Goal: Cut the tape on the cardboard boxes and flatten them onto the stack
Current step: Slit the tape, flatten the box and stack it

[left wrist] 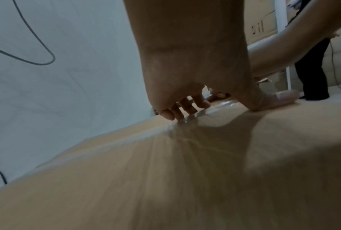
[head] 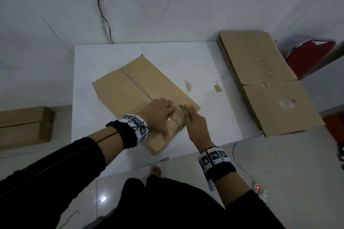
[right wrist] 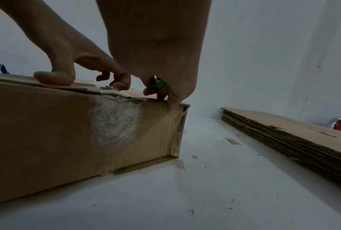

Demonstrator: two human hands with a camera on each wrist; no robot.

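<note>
Right grip [head: 196,124] beside flattened stack [head: 270,82]

One white square desk [head: 104,72] carries one closed brown cardboard box [head: 130,89], one stack of flattened brown cardboard sheets [head: 260,72] and one green-handled cutter [head: 186,113]. A second closed brown cardboard box [head: 24,126] sits at the left edge. Two hands show: left hand [head: 158,115], right hand [head: 197,126].
</note>
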